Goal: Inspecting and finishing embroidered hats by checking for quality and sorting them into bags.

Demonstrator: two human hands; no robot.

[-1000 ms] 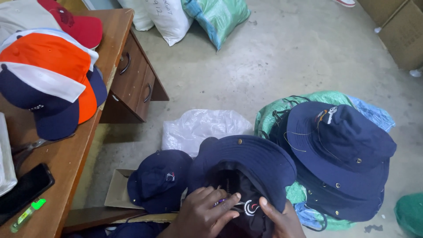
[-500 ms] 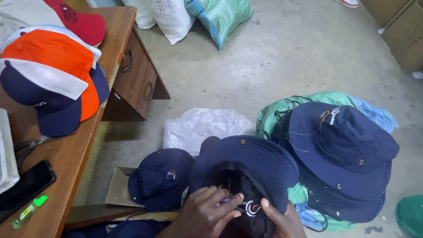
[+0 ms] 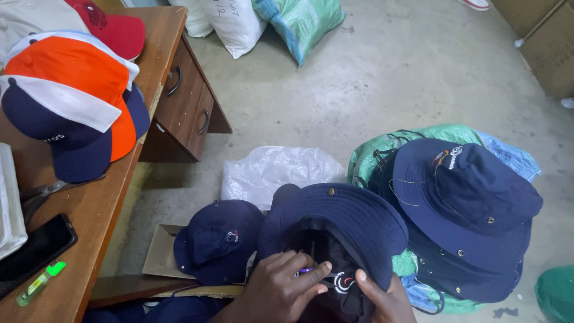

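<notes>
Rough concrete floor, hands (image 3: 326, 293) pinching soft navy bucket hat (image 3: 341, 230)

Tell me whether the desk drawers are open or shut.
Shut. Both drawer fronts sit flush with the wooden desk's side, their dark handles against closed faces; no gap or contents show.

Two hands, the left hand (image 3: 281, 287) and the right hand (image 3: 379, 296), grip one navy bucket hat (image 3: 335, 224). Right of the grip sits one stack of navy bucket hats (image 3: 466, 209); how many it holds cannot be told. Left of the grip lies one navy cap (image 3: 218, 239). Far left: one phone (image 3: 36, 251), one green lighter (image 3: 40, 282).
</notes>
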